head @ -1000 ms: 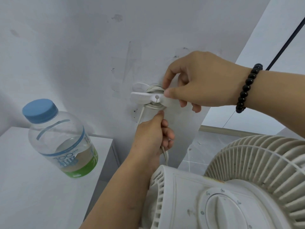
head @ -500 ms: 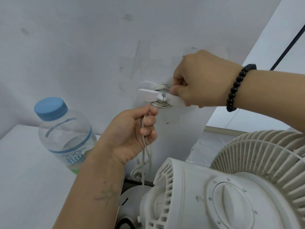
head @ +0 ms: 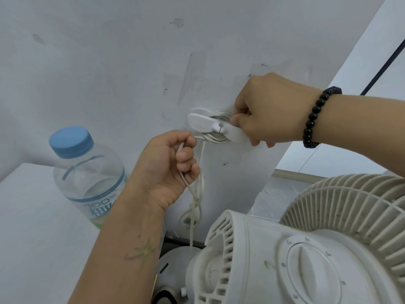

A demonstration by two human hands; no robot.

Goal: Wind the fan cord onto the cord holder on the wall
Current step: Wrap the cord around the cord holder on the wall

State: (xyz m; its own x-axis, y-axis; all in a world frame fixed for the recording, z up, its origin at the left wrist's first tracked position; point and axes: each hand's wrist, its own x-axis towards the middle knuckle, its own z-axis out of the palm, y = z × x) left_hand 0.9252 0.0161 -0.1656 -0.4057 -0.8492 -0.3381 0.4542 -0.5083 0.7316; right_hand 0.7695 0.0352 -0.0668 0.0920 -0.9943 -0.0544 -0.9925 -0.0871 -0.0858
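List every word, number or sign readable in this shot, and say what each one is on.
"100%": on the label of the water bottle, seen mirrored through the clear plastic.
Blue characters under it on the same label: too blurred to read.
Small raised marks around the fan's control dial: too small to read.
Nothing is printed on the cord holder, the cord or the wall.

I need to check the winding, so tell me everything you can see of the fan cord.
The cord is thin, off-white and looks plastic-coated. Several turns lie coiled around the white cord holder on the wall. The right hand pinches the coil there. From it a slack run drops through the left hand, which grips it, then twists into a loose loop behind the fan.
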